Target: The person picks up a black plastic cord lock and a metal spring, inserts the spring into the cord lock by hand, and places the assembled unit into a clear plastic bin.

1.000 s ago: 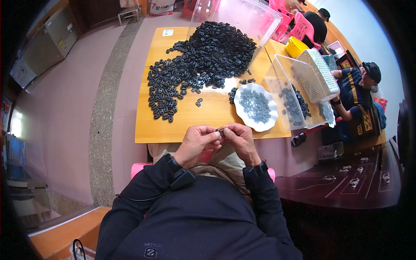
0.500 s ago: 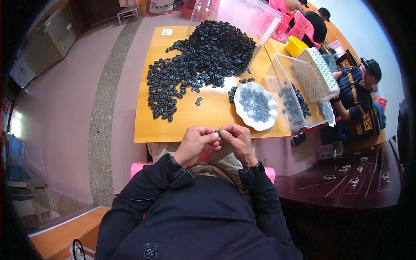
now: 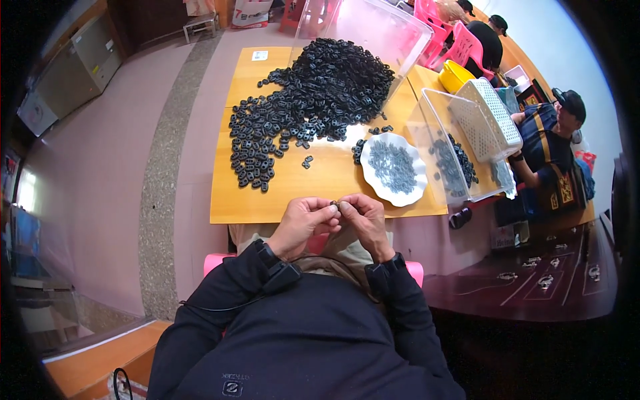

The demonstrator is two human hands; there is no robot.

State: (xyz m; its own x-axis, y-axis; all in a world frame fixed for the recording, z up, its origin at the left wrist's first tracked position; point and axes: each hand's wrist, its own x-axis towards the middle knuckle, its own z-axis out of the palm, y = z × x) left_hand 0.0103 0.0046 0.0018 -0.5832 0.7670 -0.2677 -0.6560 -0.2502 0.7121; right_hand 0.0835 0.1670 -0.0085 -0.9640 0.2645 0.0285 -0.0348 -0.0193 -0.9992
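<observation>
My left hand [image 3: 301, 223] and my right hand [image 3: 369, 223] meet just off the table's near edge. Their thumbs and forefingers pinch a small dark piece [image 3: 335, 204] between them; its exact shape is mostly covered by the fingertips. Beyond my hands, a large heap of black two-holed plastic pieces [image 3: 343, 87] spreads over the wooden table [image 3: 320, 190], thinning out toward the left. A scalloped white plate [image 3: 399, 201] lies near my right hand, filled with small translucent grey parts [image 3: 392, 167].
At the right, a clear plastic bin [image 3: 427, 100] contains more black pieces, with a white perforated basket [image 3: 493, 120] leaning in it. Behind stands a yellow basin [image 3: 456, 77]. A large clear tub [image 3: 407, 33] lies behind the heap. A co-worker [image 3: 557, 130] sits at the right.
The whole view has shifted slightly, with the table lower in the picture. Both hands keep almost the same pinch on the small dark piece.
</observation>
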